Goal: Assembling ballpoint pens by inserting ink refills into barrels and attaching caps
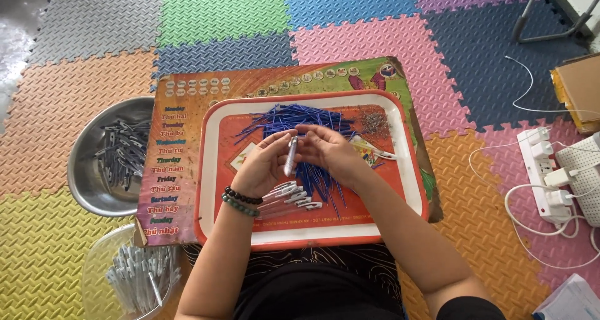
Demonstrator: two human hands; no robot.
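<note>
Bright foam floor tiles (94, 107) in many colours lie under an orange tray (300, 232) set on a printed board (181, 95). Over the tray's middle, the left hand (265, 164) and right hand (331, 151) meet, both pinching a pale, clear pen barrel (290, 156) held nearly upright. Far behind it lies a heap of blue refills (294, 117); near it, a row of finished pens (290, 198). A steel bowl (87, 189) sits left.

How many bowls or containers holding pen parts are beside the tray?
2. A metal bowl of dark pen parts lies left of the orange tray; a clear container of white pen barrels sits below it, partly cut off.
</note>
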